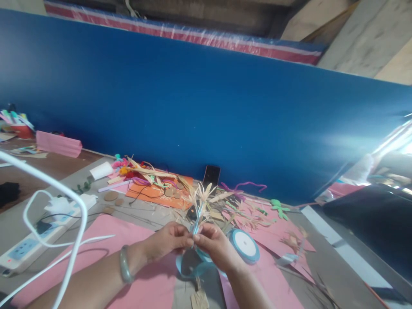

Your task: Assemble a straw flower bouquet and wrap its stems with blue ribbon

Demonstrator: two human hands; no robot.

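Observation:
Both my hands meet over the table around a small flower-like bundle of pale dried straw strips point(203, 195), its stem wrapped in shiny light-blue ribbon point(198, 216). My left hand point(172, 237), with a bangle on the wrist, pinches the low end of the wrapped stem. Facing it, my right hand point(214, 243) grips the same stem between thumb and fingers. Exactly which fingers press ribbon and which press stem is hidden. A loose loop of the ribbon hangs under my hands towards the ribbon spool point(246, 245), which lies just right of my right hand.
Pink sheets point(128, 266) cover parts of the table. A white power strip point(28, 242) and cable point(82, 223) lie at left. Craft scraps on an orange sheet point(144, 195) and a phone point(211, 175) stand along the blue partition point(199, 98). A green pipe-cleaner figure point(279, 209) lies right.

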